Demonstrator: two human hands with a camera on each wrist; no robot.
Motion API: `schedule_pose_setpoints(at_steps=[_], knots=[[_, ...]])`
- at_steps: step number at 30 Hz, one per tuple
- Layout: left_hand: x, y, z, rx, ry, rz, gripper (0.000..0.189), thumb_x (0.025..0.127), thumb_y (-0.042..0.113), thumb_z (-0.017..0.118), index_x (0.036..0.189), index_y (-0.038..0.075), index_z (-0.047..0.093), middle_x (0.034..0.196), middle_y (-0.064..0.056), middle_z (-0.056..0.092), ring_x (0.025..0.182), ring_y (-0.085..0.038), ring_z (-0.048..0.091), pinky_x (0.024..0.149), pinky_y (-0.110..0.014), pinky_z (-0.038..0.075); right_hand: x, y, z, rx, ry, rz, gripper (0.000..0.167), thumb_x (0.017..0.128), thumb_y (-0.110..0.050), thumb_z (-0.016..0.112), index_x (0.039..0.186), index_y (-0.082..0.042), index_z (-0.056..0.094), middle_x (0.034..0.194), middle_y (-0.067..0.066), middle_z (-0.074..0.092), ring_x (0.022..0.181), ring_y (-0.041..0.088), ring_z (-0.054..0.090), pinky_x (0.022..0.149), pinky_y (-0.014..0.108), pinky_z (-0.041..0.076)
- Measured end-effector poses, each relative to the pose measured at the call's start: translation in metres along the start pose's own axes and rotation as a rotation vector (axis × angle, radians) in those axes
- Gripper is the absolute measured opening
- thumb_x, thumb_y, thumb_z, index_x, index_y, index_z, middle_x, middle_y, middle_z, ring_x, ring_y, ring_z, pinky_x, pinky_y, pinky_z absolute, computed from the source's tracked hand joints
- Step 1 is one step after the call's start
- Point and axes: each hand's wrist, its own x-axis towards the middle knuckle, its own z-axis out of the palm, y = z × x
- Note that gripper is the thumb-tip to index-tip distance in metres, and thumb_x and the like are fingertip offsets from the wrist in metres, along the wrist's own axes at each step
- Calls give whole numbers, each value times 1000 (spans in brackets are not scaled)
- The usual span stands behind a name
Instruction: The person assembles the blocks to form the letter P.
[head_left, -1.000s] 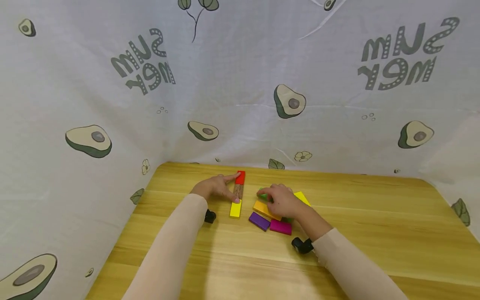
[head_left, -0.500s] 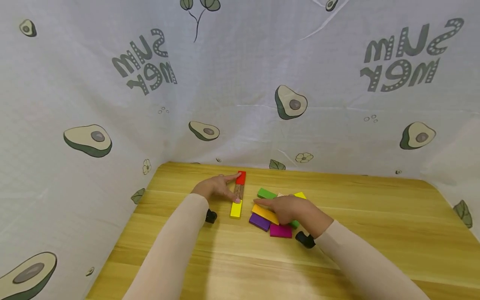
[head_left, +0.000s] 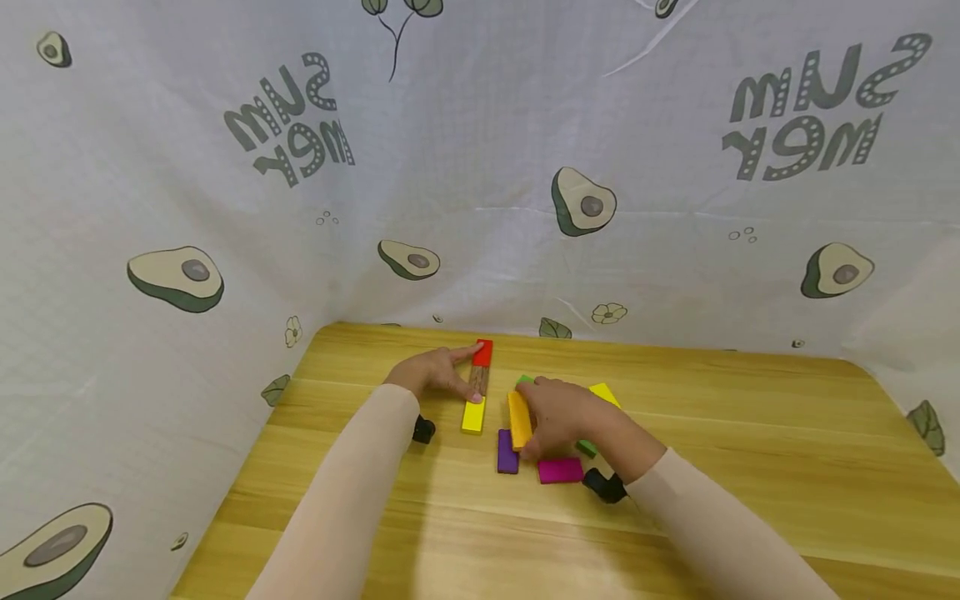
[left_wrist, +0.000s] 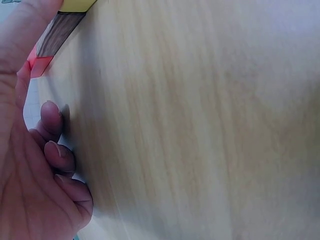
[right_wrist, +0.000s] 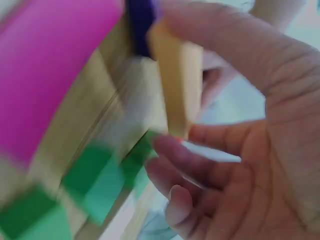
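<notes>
A red block (head_left: 483,355), a brown wood-grained block (head_left: 478,380) and a yellow block (head_left: 472,419) lie end to end in a row. My left hand (head_left: 432,372) touches this row from the left, index finger at the red block and thumb at the yellow one. In the left wrist view its other fingers (left_wrist: 60,155) are bent over the table. My right hand (head_left: 568,412) pinches an orange block (head_left: 519,422) by its two ends, thumb at the near end. In the right wrist view the orange block (right_wrist: 180,80) stands on its long edge between thumb and fingers.
Around the right hand lie a purple block (head_left: 507,455), a magenta block (head_left: 560,471), a green block (head_left: 587,448), another green block (head_left: 525,380) and a loose yellow block (head_left: 605,394). A patterned white cloth (head_left: 480,250) borders the wooden table (head_left: 495,533) behind.
My right hand has taken the orange block and turned it from slanting to nearly upright in the head view. The purple block has turned too. The left hand has stayed at the row.
</notes>
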Motion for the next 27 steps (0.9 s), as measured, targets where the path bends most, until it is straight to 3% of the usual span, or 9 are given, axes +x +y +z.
schedule_pose_setpoints(at_steps=[3,8,12,16,27], knots=[[0,-1,0,7,10,-7,108,67,63,88,154,60,25,168,-6,32,153,-38,33,121,-64,30,-7,-17,7,-38,119,-79,95,71,-61,85,139,-1,57,124,11,65,110,28,60,100,45,55],[0,0,2,6,12,4,108,67,61,89,154,60,25,168,-6,33,152,-36,34,121,-62,31,-16,-47,34,-121,221,-212,91,70,-74,79,124,-2,66,109,6,68,99,21,58,91,37,54],[0,1,2,4,14,4,108,67,61,89,154,60,25,168,-5,33,152,-36,34,122,-61,31,-16,-58,53,-198,293,-213,85,71,-75,77,119,-5,70,107,5,70,96,20,56,90,34,51],[0,1,1,2,14,-2,108,67,61,89,154,60,25,168,-6,32,152,-36,33,122,-62,31,-15,-62,64,-187,324,-184,83,74,-72,78,122,-6,69,110,6,71,99,21,57,94,35,51],[-7,2,-2,27,4,23,107,69,66,85,156,57,23,169,-7,29,154,-38,30,121,-64,30,-13,-59,71,-160,366,-215,83,76,-70,78,129,-6,68,118,6,70,104,20,57,97,35,49]])
